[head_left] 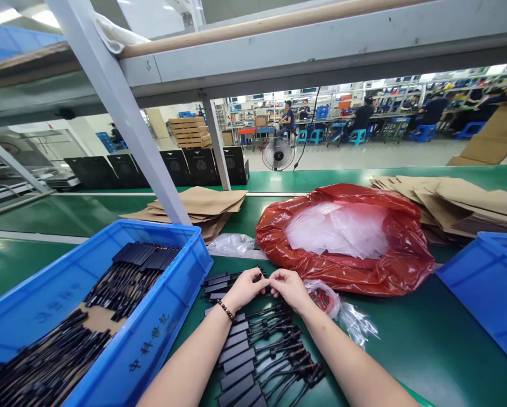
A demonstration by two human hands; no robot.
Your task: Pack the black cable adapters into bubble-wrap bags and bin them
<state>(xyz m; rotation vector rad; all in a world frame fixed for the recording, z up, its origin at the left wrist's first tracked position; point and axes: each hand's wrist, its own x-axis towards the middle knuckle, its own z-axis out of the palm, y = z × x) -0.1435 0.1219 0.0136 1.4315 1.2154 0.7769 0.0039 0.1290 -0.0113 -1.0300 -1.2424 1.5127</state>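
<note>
In the head view my left hand, with a beaded bracelet at the wrist, is closed in a pinch on a black cable, of which only a small dark part shows. My right hand meets it fingertip to fingertip, also pinched; what lies between its fingers is too small to make out. Beneath and nearer to me, a row of black cables with flat rectangular boxes lies on the green table, red bits at their plug ends. Beside my right wrist sits a clear bag of small red parts.
At left a blue bin holds many more black cables. A red plastic bag of clear sleeves lies beyond my hands. Cardboard sheets and a second blue bin stand around. A slanted white post rises at left.
</note>
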